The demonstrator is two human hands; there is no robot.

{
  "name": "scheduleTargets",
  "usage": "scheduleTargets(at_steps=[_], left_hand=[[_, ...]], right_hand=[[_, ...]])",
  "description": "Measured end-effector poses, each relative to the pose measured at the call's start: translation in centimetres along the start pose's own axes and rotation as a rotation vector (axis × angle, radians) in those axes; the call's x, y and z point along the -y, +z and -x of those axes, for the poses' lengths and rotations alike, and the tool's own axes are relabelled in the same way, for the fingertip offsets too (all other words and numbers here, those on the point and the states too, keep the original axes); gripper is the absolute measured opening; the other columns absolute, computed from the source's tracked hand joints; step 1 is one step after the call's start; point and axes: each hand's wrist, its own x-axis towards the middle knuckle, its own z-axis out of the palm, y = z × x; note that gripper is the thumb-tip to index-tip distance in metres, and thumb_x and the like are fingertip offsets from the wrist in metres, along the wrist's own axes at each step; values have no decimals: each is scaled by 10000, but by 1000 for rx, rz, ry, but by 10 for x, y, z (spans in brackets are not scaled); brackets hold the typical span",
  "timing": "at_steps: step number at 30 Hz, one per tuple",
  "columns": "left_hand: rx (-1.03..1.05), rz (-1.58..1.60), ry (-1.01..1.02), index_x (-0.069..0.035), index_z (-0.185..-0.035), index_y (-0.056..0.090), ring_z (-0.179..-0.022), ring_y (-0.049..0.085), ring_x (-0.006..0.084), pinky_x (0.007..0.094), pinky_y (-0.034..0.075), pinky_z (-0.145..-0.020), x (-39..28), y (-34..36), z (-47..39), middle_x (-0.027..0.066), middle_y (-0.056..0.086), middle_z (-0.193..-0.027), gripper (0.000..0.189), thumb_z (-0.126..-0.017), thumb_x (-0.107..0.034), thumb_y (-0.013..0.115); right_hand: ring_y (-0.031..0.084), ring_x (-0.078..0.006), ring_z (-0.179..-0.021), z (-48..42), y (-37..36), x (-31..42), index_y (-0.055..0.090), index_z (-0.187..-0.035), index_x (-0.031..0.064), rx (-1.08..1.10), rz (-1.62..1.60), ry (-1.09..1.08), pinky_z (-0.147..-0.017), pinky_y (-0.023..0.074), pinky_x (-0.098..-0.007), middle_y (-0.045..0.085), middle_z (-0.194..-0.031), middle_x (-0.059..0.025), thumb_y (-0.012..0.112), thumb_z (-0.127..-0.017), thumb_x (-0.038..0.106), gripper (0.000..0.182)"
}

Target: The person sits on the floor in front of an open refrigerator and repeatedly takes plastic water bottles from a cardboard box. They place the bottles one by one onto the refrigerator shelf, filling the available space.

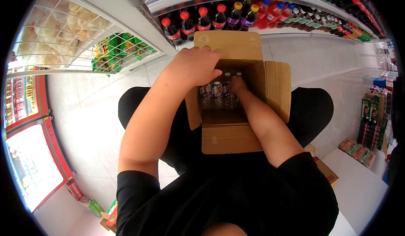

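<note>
An open cardboard box stands between my knees with its flaps folded outward. Several clear plastic bottles with white caps and printed labels lie inside it. My left hand grips the box at its far left corner, fingers over the far flap and thumb inside the opening. My right hand reaches down into the box beside the bottles on the right. Its fingers are blurred and partly hidden, so whether they hold a bottle cannot be told.
Just beyond the box, a low cooler shelf holds cola bottles and other drinks. A white wire rack with bagged goods stands at left. A red-framed fridge is farther left. Stacked drink cartons and a white surface lie to the right.
</note>
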Motion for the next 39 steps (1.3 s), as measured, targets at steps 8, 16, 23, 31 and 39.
scheduleTargets(at_steps=[8, 16, 23, 31, 39], left_hand=[[-7, 3, 5, -128, -1398, 557, -1122, 666, 387, 495, 551, -930, 1, 5, -4, 167, 672, -1229, 498, -960, -340, 663], [55, -13, -17, -105, -1356, 568, -1108, 670, 391, 496, 558, -922, -5, 2, -11, 179, 672, -1204, 468, -961, -337, 663], [59, -22, -15, -86, -1322, 569, -1100, 673, 391, 500, 560, -913, -6, -3, -11, 180, 674, -1193, 449, -957, -330, 666], [1, -38, 11, -84, -1293, 578, -1087, 673, 390, 494, 564, -888, -2, 4, -14, 180, 680, -1143, 433, -941, -311, 685], [-57, -13, 65, -81, -1267, 582, -1060, 678, 378, 479, 561, -884, -6, -1, -6, 168, 680, -1119, 434, -915, -298, 716]], right_hand=[[570, -351, -1351, -9, 50, -30, 632, -1369, 38, 464, 314, -74, -1188, 356, -488, 598, -1468, -169, 594, -960, 277, 475], [549, -351, -1376, -3, 46, -25, 581, -1439, 51, 474, 335, -86, -1217, 297, -514, 572, -1499, -173, 533, -998, 266, 493], [541, -361, -1383, 6, 30, -13, 556, -1469, 61, 438, 402, -108, -1222, 277, -532, 559, -1510, -182, 492, -1018, 266, 499], [529, -375, -1392, 12, 32, 3, 545, -1486, 65, 375, 443, -85, -1195, 300, -565, 527, -1541, -176, 454, -1045, 260, 490], [503, -416, -1413, -20, 84, -27, 529, -1496, 89, 174, 476, -25, -1211, 220, -617, 472, -1578, -213, 341, -1080, 305, 505]])
